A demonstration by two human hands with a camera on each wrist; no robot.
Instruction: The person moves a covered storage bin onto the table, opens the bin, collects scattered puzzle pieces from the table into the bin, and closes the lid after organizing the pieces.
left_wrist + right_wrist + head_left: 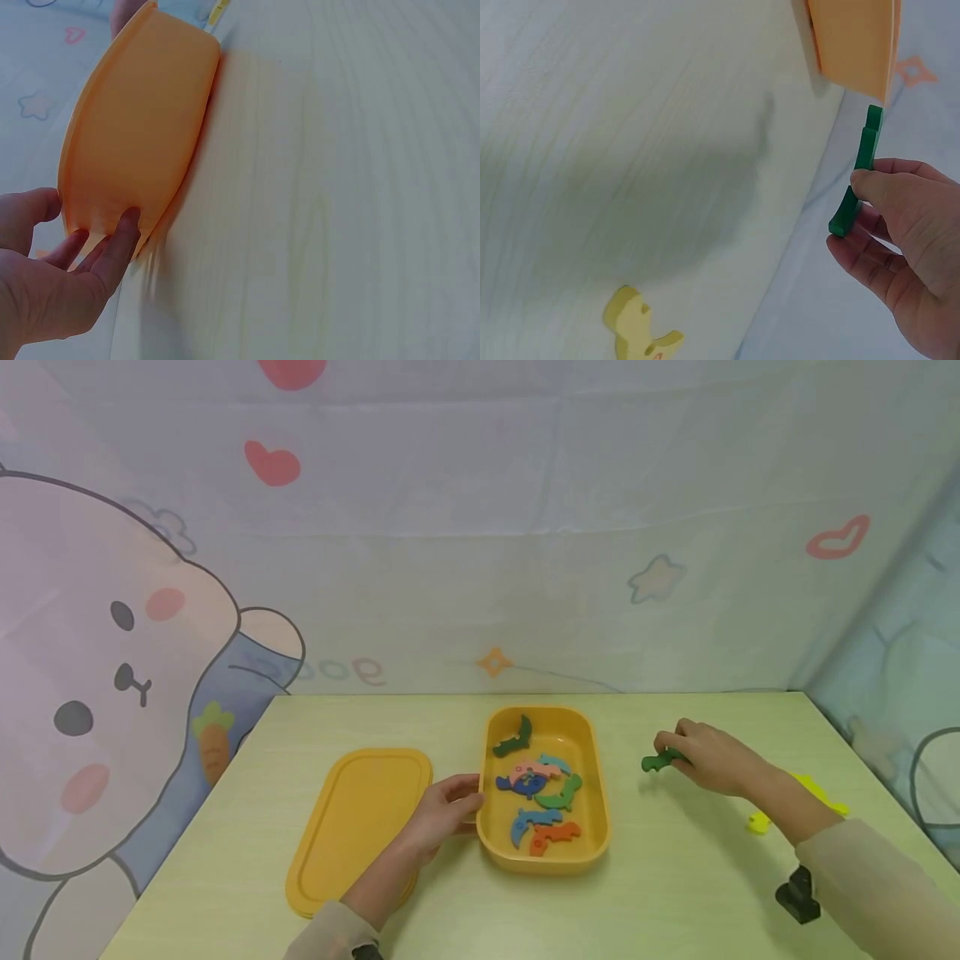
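Note:
An orange-yellow box (543, 864) holds several flat animal-shaped pieces in green, blue, pink and orange. At its left side my left hand (438, 814) holds it, the thumb at the rim and the fingertips (129, 219) on the outer wall. To the right of the box, my right hand (712, 760) pinches a green animal-shaped piece (865, 150) between thumb and fingers, raised over the table. A yellow animal-shaped piece (630, 322) lies on the table, partly hidden behind my right forearm in the head view.
A flat orange-yellow lid (360, 827) lies on the table left of the box, near my left forearm. Behind the table's far edge hangs a printed cloth (450, 527). A small black device (798, 896) shows at my right wrist.

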